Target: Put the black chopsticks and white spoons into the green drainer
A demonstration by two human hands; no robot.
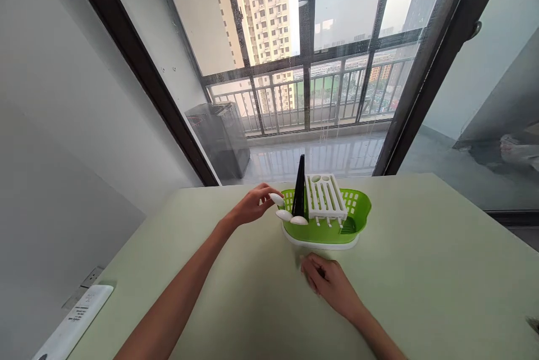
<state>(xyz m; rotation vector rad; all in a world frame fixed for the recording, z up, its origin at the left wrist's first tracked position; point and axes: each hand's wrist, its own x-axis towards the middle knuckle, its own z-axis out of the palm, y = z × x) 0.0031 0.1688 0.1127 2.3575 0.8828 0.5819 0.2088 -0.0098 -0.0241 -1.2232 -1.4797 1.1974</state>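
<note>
A green plastic basket (361, 209) with slotted walls stands on a white base tray (324, 246). Black chopsticks (299, 188) rise upright from its left part. To the right of them, a white slotted rack (327, 197) with small hooks along its front sits on the basket. At the left end are white spoons, their bowls outward: one spoon (284, 215) at the rim and another spoon (299, 220) below the chopsticks. My left hand (256, 204) is closed on a third white spoon (277, 199) there. In front of the basket, my right hand (323, 281) rests curled on the table, with nothing visible in it.
The pale green table (421, 270) extends around the basket. A white power strip (80, 315) lies at its left edge. Behind the table are a dark-framed glass door (408, 118) and a balcony with a grey cabinet (221, 138).
</note>
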